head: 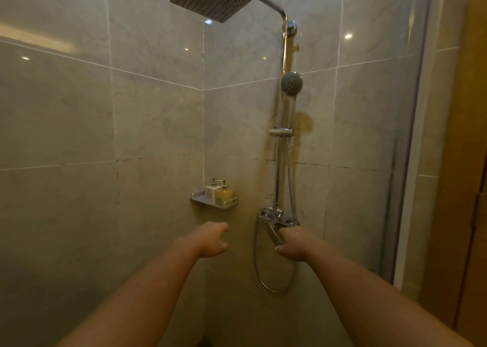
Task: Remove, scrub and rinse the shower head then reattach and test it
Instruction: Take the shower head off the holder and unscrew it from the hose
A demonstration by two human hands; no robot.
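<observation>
Left hand (210,240): fingers loosely curled, empty, below the metal corner shelf (214,202). Right hand (293,243): fingers wrapped on the chrome mixer lever (274,234). Round grey shower head (291,83) docked on the rail high above those fingers, glass panel (405,135) beyond

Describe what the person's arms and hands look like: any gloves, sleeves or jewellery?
Both forearms are bare as far as the view shows, with no sleeves in sight. The left hand and right hand wear no gloves. No watch, bracelet or ring is visible.
</observation>
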